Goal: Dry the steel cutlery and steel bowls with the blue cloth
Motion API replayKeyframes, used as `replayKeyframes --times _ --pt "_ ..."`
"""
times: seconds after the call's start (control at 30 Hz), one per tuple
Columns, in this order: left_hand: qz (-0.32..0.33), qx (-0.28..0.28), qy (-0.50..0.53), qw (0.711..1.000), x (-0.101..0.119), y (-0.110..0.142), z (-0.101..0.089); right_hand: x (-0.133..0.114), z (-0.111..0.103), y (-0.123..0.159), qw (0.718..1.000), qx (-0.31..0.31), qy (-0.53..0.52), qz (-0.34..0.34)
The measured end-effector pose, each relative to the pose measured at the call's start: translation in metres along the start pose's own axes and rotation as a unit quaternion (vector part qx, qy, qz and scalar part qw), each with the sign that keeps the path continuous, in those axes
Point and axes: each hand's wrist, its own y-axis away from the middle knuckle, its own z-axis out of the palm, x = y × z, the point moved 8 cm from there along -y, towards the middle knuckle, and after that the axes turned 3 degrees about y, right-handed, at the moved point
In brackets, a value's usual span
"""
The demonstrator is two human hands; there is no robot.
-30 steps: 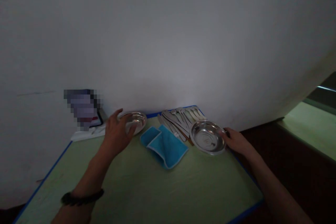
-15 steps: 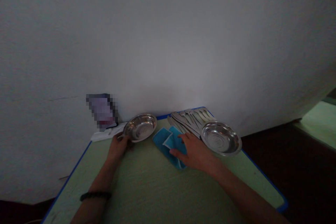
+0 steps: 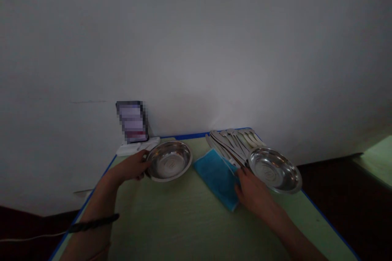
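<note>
We've a shiny metal bowl [image 3: 170, 164], open side up, nr the surface's [image 3: 171, 222] far L corner. Our blue cloth [image 3: 216, 179], pale-hemmed, lies approx. midway btwn L & R edges.

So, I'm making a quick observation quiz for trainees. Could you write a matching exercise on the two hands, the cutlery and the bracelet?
Column one
1. Left hand
2. Right hand
3. Cutlery
4. Bracelet

Column two
A. touching the blue cloth
B. black in colour
C. gripping the rim of the left bowl
D. lying near the wall

Pairs: 1-C, 2-A, 3-D, 4-B
</note>
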Motion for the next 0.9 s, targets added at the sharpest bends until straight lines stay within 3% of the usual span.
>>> replayKeyframes --times 0.1,0.23,0.57,0.73,0.83,0.9 --pt "0.001 -0.013 -0.039 0.999 0.002 0.002 0.003 -0.009 -0.007 -0.005 0.999 0.023 0.046 0.004" --pt "0.020 -0.018 -0.085 0.996 0.009 0.007 0.004 -0.018 -0.009 -0.019 0.998 -0.004 0.064 0.018" --pt "0.059 -0.024 -0.133 0.989 0.021 0.012 0.010 -0.010 -0.002 -0.040 0.999 -0.028 0.027 0.018" --pt "0.119 0.013 -0.186 0.975 0.045 0.018 0.016 -0.017 -0.004 -0.049 0.997 -0.043 -0.037 -0.055" --pt "0.177 -0.011 -0.199 0.964 0.059 0.026 0.024 -0.023 -0.023 -0.053 0.987 -0.030 -0.134 -0.082" --pt "0.198 -0.038 -0.191 0.961 0.065 0.031 0.030 -0.026 -0.044 -0.054 0.969 0.010 -0.231 -0.082"
